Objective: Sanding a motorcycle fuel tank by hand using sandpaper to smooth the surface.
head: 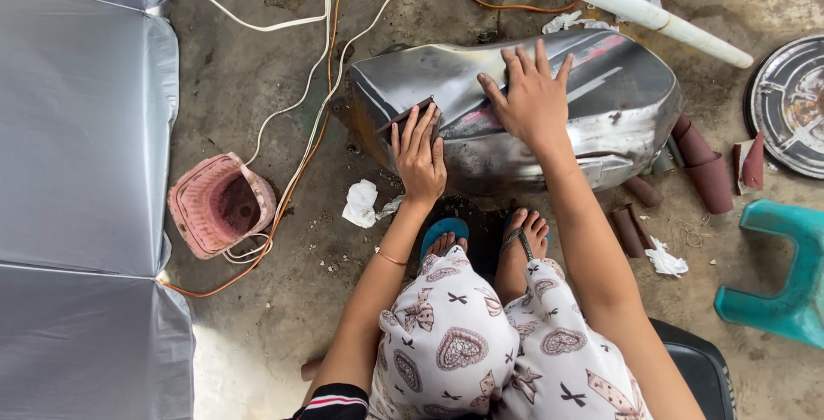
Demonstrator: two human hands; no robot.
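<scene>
A bare-metal motorcycle fuel tank [618, 102] with traces of red and black paint lies on the concrete floor in front of my feet. My left hand [419, 156] presses a dark piece of sandpaper [402, 117] flat against the tank's left side. My right hand [532, 98] rests palm down, fingers spread, on top of the tank, holding nothing.
A broken pink plastic basket [219, 205] sits at left beside a silver cover [77, 171]. Orange and white cables [322, 85] run across the floor. Rolled sandpaper pieces [708, 171], crumpled paper [360, 204], a white pipe [627, 4], a round metal lid [794, 102] and a teal stool [785, 274] surround the tank.
</scene>
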